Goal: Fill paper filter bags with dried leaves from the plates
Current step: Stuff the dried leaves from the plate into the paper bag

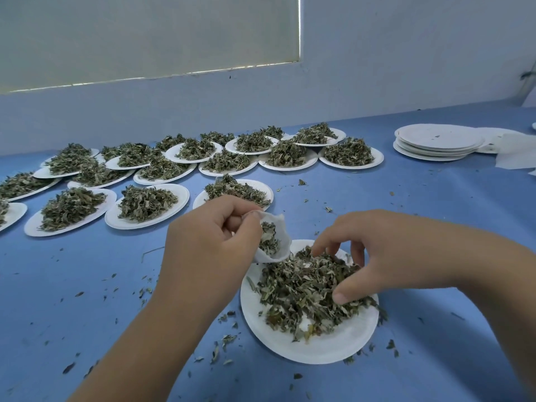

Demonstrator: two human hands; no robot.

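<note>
A white paper filter bag (282, 242) hangs open over the far rim of the near paper plate (327, 343), with some dried leaves inside it. My left hand (208, 242) pinches the bag's top edge between thumb and fingers. A loose heap of dried green leaves (301, 288) covers the plate's middle. My right hand (374, 250) is spread over that heap, its fingertips and thumb curled down into the leaves and gathering a pinch of them.
Several white plates heaped with dried leaves (145, 204) crowd the blue table (87, 285) at the back and left. A stack of bare plates (438, 143) and white papers (516, 155) lie at the back right. Leaf crumbs are scattered around the near plate.
</note>
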